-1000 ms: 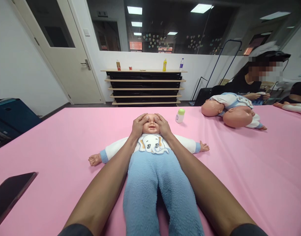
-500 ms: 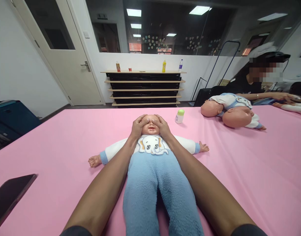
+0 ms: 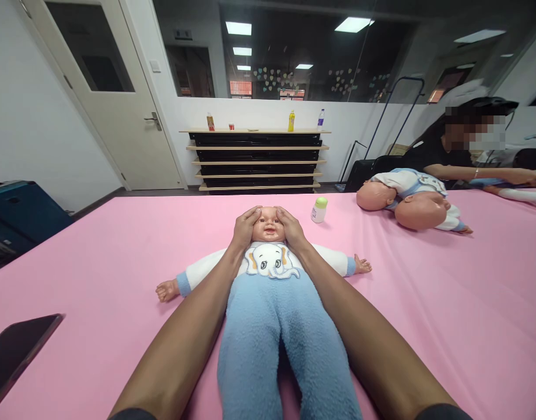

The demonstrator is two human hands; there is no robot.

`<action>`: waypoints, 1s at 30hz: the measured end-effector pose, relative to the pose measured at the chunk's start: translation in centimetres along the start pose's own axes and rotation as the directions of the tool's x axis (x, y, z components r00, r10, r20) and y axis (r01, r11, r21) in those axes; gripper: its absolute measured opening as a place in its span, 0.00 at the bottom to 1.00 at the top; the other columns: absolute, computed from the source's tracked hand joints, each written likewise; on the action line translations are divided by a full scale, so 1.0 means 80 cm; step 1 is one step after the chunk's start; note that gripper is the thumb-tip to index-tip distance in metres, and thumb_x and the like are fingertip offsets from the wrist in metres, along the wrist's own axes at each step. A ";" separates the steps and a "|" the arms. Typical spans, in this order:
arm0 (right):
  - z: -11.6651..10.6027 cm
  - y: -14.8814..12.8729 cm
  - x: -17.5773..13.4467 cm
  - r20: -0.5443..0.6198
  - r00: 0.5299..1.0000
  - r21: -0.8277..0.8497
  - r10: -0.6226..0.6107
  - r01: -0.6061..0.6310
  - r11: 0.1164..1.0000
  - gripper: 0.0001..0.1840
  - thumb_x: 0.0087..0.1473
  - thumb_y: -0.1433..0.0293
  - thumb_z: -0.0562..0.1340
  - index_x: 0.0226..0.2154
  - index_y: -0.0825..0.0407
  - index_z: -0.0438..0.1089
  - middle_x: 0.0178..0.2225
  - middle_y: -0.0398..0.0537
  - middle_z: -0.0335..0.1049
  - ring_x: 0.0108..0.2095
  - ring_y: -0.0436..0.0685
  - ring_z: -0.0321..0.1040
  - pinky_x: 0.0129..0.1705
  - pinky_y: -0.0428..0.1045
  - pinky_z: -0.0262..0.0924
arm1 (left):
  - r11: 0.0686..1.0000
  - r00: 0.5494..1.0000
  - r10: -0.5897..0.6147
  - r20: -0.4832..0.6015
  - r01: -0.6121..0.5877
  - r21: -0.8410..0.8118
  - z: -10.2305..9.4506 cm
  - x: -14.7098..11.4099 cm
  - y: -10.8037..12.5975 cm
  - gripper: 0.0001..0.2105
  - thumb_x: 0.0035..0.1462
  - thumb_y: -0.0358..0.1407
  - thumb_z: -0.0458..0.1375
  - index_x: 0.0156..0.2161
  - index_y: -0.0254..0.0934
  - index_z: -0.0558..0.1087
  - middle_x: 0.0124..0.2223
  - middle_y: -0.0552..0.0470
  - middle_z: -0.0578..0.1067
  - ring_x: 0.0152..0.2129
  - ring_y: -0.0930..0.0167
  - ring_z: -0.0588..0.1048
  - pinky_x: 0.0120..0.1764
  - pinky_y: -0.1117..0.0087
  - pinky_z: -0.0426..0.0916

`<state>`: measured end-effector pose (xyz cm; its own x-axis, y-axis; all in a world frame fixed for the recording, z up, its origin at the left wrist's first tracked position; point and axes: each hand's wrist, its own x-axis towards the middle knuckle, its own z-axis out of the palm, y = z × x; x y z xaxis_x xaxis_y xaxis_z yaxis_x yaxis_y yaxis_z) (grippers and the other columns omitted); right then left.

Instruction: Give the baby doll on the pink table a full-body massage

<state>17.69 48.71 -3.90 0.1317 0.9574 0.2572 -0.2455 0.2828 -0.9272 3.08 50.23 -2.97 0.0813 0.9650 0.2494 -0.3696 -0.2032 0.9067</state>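
Note:
A baby doll in a white top with an elephant face and fuzzy blue trousers lies on its back, arms spread, head at the far end. My left hand cups the left side of its head, and my right hand cups the right side. The fingers curve over the forehead and temples, with both thumbs near the brow. Between my palms the doll's eyes, nose and mouth show. A small white bottle with a green cap stands on the pink sheet, right of the head.
Two more dolls lie at the far right, near a person in black who reaches rightward. A dark phone rests at the near left. Behind the table is a shelf rack with bottles on top; a blue suitcase stands left.
My thumbs have moved up and outward from over the doll's eyes toward its brow, uncovering the eyes. The person at the right has stretched an arm farther right.

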 end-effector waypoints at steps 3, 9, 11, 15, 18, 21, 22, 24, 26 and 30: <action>0.000 0.002 0.001 -0.013 1.000 0.015 -0.011 0.012 1.000 0.27 0.52 0.52 0.61 0.49 0.51 0.70 0.52 0.47 0.68 0.53 0.56 0.64 0.59 0.53 0.56 | 1.000 1.000 0.013 -0.009 -0.013 0.001 0.001 -0.001 0.002 0.26 0.48 0.47 0.63 0.48 0.29 0.75 0.52 0.43 0.71 0.52 0.64 0.68 0.58 0.63 0.60; 0.000 -0.006 -0.009 0.006 1.000 -0.008 -0.020 0.020 1.000 0.27 0.51 0.53 0.62 0.50 0.51 0.70 0.53 0.46 0.67 0.53 0.57 0.64 0.60 0.53 0.56 | 0.999 0.999 0.021 0.046 -0.023 0.039 -0.002 -0.005 0.004 0.28 0.49 0.46 0.63 0.51 0.30 0.72 0.52 0.44 0.71 0.50 0.65 0.70 0.56 0.63 0.63; 0.000 -0.010 -0.014 0.053 0.999 -0.014 -0.005 0.006 1.000 0.30 0.47 0.55 0.66 0.52 0.50 0.68 0.52 0.46 0.67 0.52 0.57 0.66 0.58 0.53 0.59 | 0.998 0.998 -0.004 0.064 0.000 0.056 -0.003 -0.006 0.003 0.30 0.46 0.44 0.66 0.53 0.32 0.71 0.53 0.44 0.70 0.49 0.65 0.70 0.55 0.63 0.64; 0.000 -0.012 -0.016 0.035 0.999 0.007 0.040 -0.040 0.999 0.33 0.44 0.57 0.68 0.53 0.49 0.67 0.53 0.47 0.67 0.51 0.57 0.66 0.56 0.52 0.61 | 0.997 0.999 -0.013 0.046 0.010 0.071 -0.004 -0.004 0.002 0.30 0.44 0.43 0.67 0.53 0.32 0.72 0.54 0.45 0.69 0.50 0.64 0.70 0.56 0.63 0.63; 0.001 -0.009 -0.011 0.006 0.999 0.021 0.042 -0.042 0.999 0.32 0.45 0.56 0.68 0.52 0.50 0.68 0.53 0.46 0.67 0.53 0.57 0.65 0.58 0.53 0.59 | 0.998 1.000 -0.013 0.028 0.011 0.067 -0.004 -0.002 0.001 0.30 0.44 0.44 0.66 0.53 0.33 0.72 0.53 0.45 0.70 0.50 0.65 0.70 0.57 0.63 0.62; 0.002 -0.005 -0.006 -0.022 0.999 0.028 0.035 -0.035 0.999 0.31 0.46 0.55 0.67 0.51 0.50 0.69 0.54 0.47 0.67 0.54 0.58 0.64 0.59 0.53 0.57 | 0.998 1.000 -0.015 0.022 0.014 0.060 -0.003 -0.002 0.000 0.30 0.45 0.45 0.66 0.53 0.33 0.72 0.53 0.45 0.71 0.50 0.65 0.70 0.57 0.62 0.62; 0.002 -0.005 -0.005 -0.031 0.999 0.032 0.034 -0.033 0.999 0.30 0.46 0.55 0.67 0.50 0.51 0.70 0.54 0.47 0.67 0.54 0.58 0.64 0.60 0.53 0.57 | 0.998 1.000 -0.016 0.016 0.015 0.057 -0.003 -0.001 0.000 0.30 0.45 0.45 0.66 0.52 0.33 0.73 0.53 0.45 0.71 0.50 0.65 0.70 0.58 0.62 0.61; 0.003 -0.004 -0.004 -0.041 0.999 0.040 0.030 -0.028 0.999 0.29 0.47 0.55 0.67 0.50 0.51 0.70 0.54 0.47 0.67 0.55 0.57 0.64 0.61 0.53 0.55 | 0.999 1.000 -0.017 0.008 0.016 0.051 -0.002 -0.001 0.000 0.28 0.45 0.46 0.65 0.51 0.32 0.74 0.53 0.45 0.70 0.51 0.64 0.70 0.58 0.62 0.61; 0.003 -0.003 -0.003 -0.050 0.999 0.041 0.017 -0.015 0.999 0.28 0.48 0.54 0.66 0.49 0.51 0.71 0.54 0.47 0.67 0.55 0.57 0.64 0.61 0.53 0.54 | 0.999 1.000 -0.002 0.005 0.002 0.047 -0.002 0.000 -0.001 0.26 0.47 0.46 0.64 0.50 0.32 0.74 0.54 0.45 0.70 0.52 0.64 0.69 0.59 0.62 0.60; 0.002 -0.002 -0.003 -0.056 0.998 0.024 -0.005 0.006 1.000 0.26 0.51 0.53 0.62 0.48 0.52 0.72 0.53 0.47 0.68 0.55 0.57 0.64 0.61 0.53 0.54 | 0.998 0.999 0.048 -0.003 -0.047 0.051 -0.002 0.003 -0.003 0.23 0.52 0.45 0.59 0.48 0.30 0.75 0.53 0.44 0.71 0.53 0.66 0.68 0.61 0.63 0.59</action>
<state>17.52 48.46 -3.77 0.1861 0.9512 0.2460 -0.2676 0.2900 -0.9189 3.03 50.57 -3.21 0.0608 0.9547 0.2912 -0.3252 -0.2568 0.9101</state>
